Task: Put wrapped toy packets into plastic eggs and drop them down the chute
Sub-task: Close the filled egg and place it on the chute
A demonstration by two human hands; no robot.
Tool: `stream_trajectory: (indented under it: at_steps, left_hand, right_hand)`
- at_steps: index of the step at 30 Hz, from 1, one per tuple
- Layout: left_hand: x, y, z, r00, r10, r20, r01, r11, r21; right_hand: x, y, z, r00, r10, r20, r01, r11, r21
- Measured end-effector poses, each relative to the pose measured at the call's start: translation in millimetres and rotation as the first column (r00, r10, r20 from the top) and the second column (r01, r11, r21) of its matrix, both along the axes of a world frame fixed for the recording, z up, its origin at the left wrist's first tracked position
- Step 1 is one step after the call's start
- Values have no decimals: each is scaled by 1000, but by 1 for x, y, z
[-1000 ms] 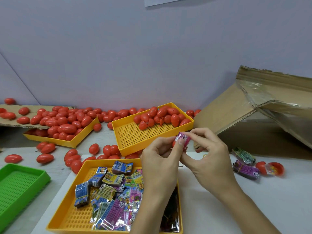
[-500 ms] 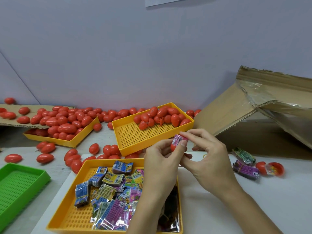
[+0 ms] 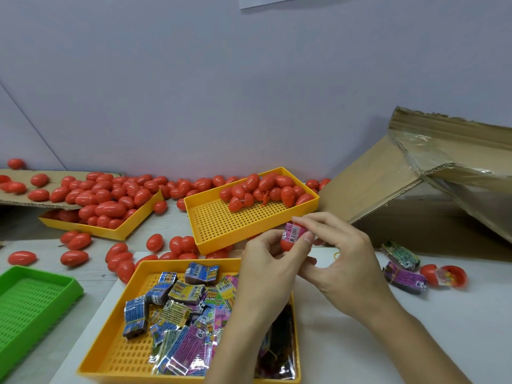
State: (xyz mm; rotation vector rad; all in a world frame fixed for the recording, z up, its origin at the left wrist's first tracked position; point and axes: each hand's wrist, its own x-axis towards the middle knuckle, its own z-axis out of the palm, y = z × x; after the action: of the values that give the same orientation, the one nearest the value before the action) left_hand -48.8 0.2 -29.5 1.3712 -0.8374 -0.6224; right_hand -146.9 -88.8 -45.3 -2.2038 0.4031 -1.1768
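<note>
At centre, your left hand (image 3: 266,261) gripped the slick egg (image 3: 288,243); your right hand (image 3: 340,250) apparently pinched the soft, crinkly packet (image 3: 294,231) at twelve o'clock.

Open white tabletop (image 3: 415,336) right of the near yellow perforated plastic tray (image 3: 110,358); farther right of that tray, two wrapped purple and green packets (image 3: 405,278) and an opened red plastic egg (image 3: 443,275) lying in the way. Behind it, scattered red plastic eggs (image 3: 122,256). Far right, blocked by a sloping brown cardboard chute (image 3: 415,173)
</note>
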Motion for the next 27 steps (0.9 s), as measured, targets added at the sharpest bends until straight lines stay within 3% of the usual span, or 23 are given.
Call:
stream_trajectory:
  at_steps: [5, 18, 21, 27]
  left_hand:
    - [2, 1, -2, 994, -22, 103, 15, 997, 73]
    - [3, 2, -2, 992, -37, 119, 25, 995, 98]
    - [2, 0, -3, 997, -20, 77, 16, 999, 52]
    - [5, -2, -2, 985, -68, -159, 65, 998, -25]
  right_hand:
    - [0, -1, 1, 1000, 17, -24, -16, 1000, 16]
    - [-1, -3, 0, 998, 55, -31, -53, 997, 50]
    - [1, -1, 0, 999, 46, -21, -44, 997, 65]
    - [0, 1, 1, 999, 29, 39, -32, 996, 80]
